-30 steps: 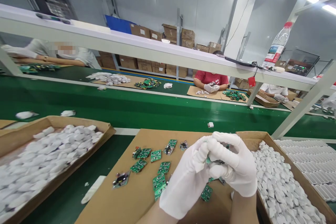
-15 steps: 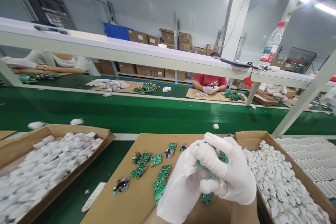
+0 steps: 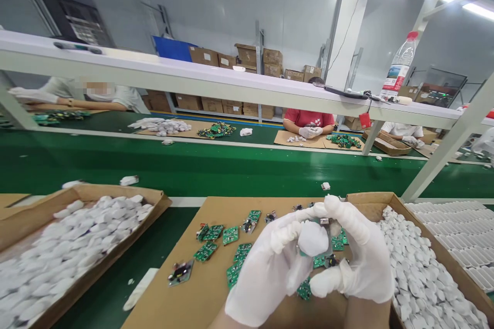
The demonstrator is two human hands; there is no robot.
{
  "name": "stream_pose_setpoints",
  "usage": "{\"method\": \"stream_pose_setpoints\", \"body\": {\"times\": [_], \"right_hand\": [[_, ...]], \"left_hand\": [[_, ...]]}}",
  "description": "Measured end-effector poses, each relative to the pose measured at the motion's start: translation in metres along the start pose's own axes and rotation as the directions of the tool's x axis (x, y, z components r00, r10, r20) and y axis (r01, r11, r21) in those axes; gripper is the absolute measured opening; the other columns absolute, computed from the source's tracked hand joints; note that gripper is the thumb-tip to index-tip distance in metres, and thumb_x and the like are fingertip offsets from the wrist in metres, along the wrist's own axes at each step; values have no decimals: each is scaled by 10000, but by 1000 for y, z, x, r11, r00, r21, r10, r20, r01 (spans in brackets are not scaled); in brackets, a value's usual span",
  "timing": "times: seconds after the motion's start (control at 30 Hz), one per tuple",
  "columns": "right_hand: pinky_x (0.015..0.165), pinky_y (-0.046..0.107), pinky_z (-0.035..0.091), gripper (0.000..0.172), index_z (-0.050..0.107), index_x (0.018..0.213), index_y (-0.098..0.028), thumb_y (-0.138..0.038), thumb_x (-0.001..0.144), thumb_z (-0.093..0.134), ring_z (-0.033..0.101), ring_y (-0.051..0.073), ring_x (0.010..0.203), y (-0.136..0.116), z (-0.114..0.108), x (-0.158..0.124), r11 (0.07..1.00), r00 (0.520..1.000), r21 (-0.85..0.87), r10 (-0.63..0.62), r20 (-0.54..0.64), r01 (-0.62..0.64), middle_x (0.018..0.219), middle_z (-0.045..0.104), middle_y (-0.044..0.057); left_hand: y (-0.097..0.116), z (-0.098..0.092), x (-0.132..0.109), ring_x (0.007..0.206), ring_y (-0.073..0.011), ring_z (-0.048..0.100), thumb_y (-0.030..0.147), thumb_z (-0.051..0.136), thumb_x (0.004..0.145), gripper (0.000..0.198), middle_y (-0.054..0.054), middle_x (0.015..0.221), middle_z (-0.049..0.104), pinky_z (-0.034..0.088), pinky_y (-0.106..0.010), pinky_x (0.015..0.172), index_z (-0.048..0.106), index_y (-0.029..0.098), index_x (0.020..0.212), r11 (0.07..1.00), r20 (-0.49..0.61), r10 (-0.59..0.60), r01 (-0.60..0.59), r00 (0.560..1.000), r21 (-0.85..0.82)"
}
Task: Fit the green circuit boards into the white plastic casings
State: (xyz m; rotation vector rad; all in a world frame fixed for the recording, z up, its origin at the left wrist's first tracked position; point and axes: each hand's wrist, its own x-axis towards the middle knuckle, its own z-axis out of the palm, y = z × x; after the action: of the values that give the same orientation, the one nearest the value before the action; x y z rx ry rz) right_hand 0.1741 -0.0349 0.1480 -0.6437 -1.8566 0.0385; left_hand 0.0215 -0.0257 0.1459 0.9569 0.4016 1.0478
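Note:
My left hand [image 3: 270, 262], in a white glove, is closed on a small circuit board [image 3: 327, 244]. A silvery metal connector [image 3: 324, 221] shows at the board's upper edge, and gloved fingertips cover much of the rest. Close by on the right, my right hand [image 3: 358, 252], also gloved, curves with its thumb and fingers apart. Its upper fingertips are beside the board's top; whether they touch it I cannot tell. Below and around both hands, several green circuit boards [image 3: 206, 251] lie scattered on a cardboard sheet [image 3: 193, 298].
A cardboard tray [image 3: 154, 205] of white pieces stands at left, another tray [image 3: 428, 231] at right beside rows of white casings [image 3: 455, 231]. Beyond runs a green conveyor belt [image 3: 231, 167] carrying a few white pieces. Co-workers sit across it. A shelf [image 3: 216, 79] spans above.
My right hand has opened and shifted right, away from my left hand. The board in my left hand shows more now. White pieces on the belt have moved right.

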Motion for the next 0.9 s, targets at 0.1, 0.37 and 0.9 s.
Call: {"method": "stream_pose_setpoints", "body": {"times": [0.1,0.37,0.9], "right_hand": [[582,267,573,684,439,1438,-371,-555,814,651,614,169,646,0,0,1,1000,999,-23,16,-29,-17,796,639,12],[580,270,580,568,503,1386,-369,-471,849,656,657,183,663,2,9,6,998,996,48,-46,-74,50,812,695,23],[498,182,540,257,612,1188,-321,-328,932,590,580,97,449,-16,8,24,980,983,196,-56,174,21,655,695,-43]], "left_hand": [[6,-1,-1,385,-119,403,496,591,810,391,18,459,473,377,-293,476,749,178,973,998,23,-29,28,999,64],[8,-3,-2,396,-68,351,524,702,758,379,34,480,485,271,-252,466,680,147,787,959,25,-40,31,999,281],[7,8,5,464,-90,393,516,810,629,455,47,464,426,297,-235,455,519,168,597,999,33,9,-10,999,46]]}}
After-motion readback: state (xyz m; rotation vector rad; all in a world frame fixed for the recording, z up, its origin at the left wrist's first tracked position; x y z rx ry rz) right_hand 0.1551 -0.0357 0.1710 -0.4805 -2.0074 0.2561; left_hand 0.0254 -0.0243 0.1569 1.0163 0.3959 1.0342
